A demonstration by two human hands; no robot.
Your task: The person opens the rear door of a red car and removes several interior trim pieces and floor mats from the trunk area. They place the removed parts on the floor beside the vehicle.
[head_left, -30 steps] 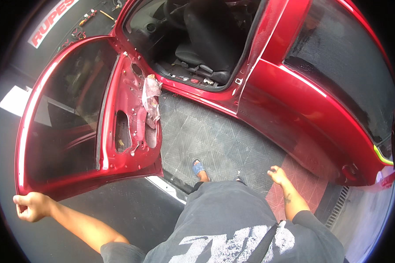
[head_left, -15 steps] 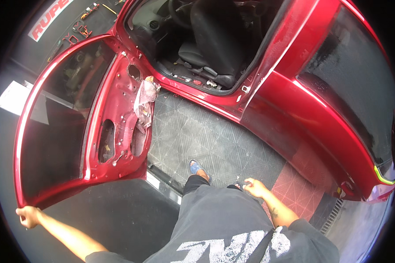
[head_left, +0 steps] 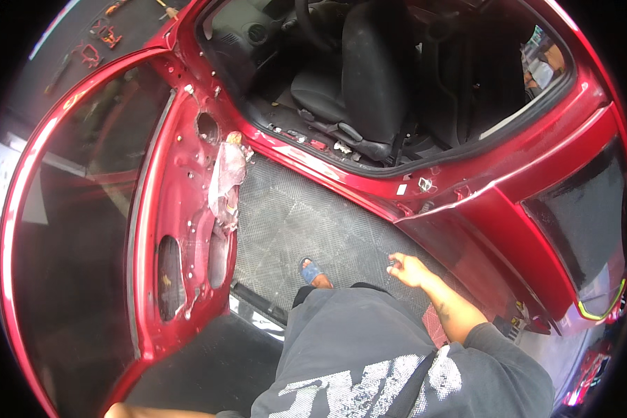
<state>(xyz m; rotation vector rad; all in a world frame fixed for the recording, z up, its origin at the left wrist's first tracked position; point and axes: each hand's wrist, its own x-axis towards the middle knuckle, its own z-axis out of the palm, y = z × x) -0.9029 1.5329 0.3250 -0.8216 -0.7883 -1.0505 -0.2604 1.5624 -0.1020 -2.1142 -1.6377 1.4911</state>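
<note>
A red car door [head_left: 188, 157] stands wide open on the left, its inner trim off, bare metal and cutouts showing. Crumpled clear plastic film [head_left: 226, 181] clings to its edge. My left hand [head_left: 118, 411] is barely in view at the bottom, beside the window frame's lower corner; its fingers are hidden. My right hand [head_left: 409, 270] hangs over the floor in front of the sill, fingers curled around something small and dark that I cannot make out. Beyond lies the doorway of the red car body [head_left: 355, 182], with a black seat [head_left: 373, 76] inside.
The dark tiled floor [head_left: 292, 216] runs between door and car. My sandalled foot [head_left: 315, 273] stands on it. The car's rear side panel [head_left: 494, 244] curves along the right. Red clamp-like tools [head_left: 108, 33] hang on the dark wall at the upper left.
The view has shifted, and the door reaches lower in it. My left hand has dropped to the bottom edge. My right hand has risen toward the sill. More of the car's interior shows.
</note>
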